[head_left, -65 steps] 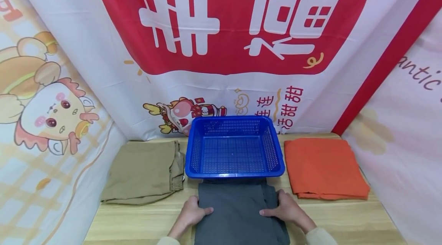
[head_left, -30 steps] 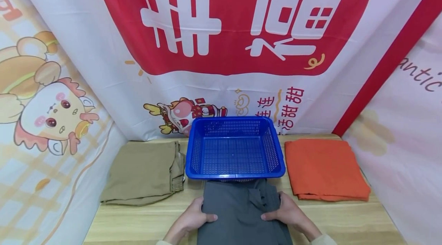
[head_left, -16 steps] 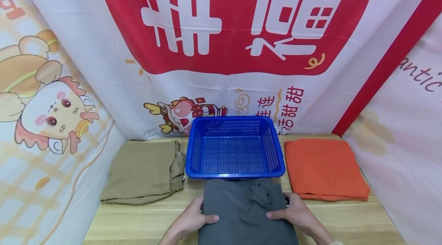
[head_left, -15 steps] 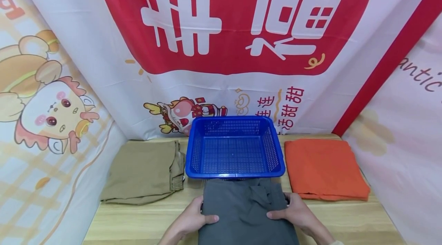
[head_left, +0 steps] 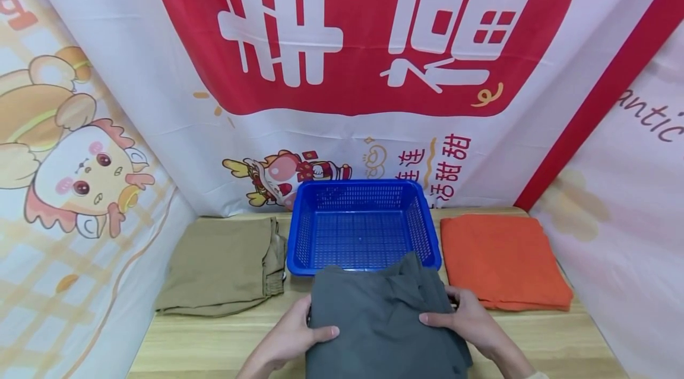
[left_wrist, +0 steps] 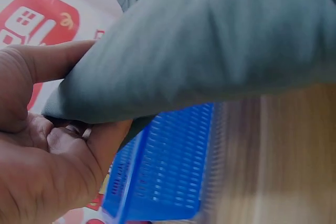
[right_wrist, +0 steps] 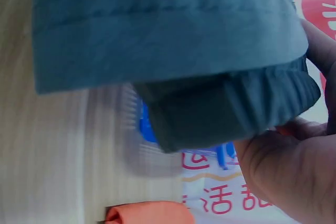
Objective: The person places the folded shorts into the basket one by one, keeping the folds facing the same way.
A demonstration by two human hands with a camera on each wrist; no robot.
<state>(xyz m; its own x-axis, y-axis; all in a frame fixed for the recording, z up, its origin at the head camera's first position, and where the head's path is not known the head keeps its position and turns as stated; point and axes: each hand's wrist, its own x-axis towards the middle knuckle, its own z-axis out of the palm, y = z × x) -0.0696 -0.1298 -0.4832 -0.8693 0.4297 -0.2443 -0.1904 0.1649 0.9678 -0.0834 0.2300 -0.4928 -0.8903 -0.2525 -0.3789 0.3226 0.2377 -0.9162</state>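
Observation:
Folded dark grey pants [head_left: 374, 322] are held up off the table between both hands, in front of a blue plastic basket [head_left: 363, 272]. Their far edge covers part of the basket's front rim in the head view. My left hand [head_left: 291, 334] grips the left side, thumb on top and fingers beneath, as the left wrist view also shows [left_wrist: 52, 171]. On the right side my right hand [head_left: 475, 322] pinches the cloth the same way. A gathered elastic waistband [right_wrist: 273, 98] shows near it in the right wrist view. The undersides of the fingers are mostly hidden.
Folded khaki pants [head_left: 224, 266] lie left of the basket, and a folded orange garment [head_left: 502, 263] lies to its right. All stand on a wood-grain table [head_left: 224, 343]. Printed cloth walls [head_left: 352, 123] close off the back and both sides.
The grey pants have risen off the table and forward, their far edge now overlapping the basket's rim. The right hand has shifted right. The basket, khaki pants and orange garment stay put.

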